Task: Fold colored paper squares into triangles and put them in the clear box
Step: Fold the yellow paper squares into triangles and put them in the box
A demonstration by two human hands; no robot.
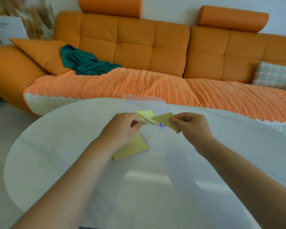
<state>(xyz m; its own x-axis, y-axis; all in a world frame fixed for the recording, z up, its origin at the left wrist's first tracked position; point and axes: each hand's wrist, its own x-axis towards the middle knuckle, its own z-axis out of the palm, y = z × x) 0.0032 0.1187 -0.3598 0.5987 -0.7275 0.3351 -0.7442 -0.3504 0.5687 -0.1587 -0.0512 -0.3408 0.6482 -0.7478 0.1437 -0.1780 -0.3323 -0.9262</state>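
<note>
Yellow paper stack [134, 148] lies on desk [56, 146], partly under left hand [124, 128]; fingers curled, hold unclear. Clear box [144, 103] just beyond, folded yellow pieces [145, 113] inside. Right hand [190, 124] pinches yellow triangle [163, 120] beside the box. Orange sofa [155, 52] far.

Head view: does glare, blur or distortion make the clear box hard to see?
In the head view the clear box is faint against the white table; bright reflections sit on its near part; wide-angle distortion curves the orange sofa; the yellow triangle looks soft.
</note>
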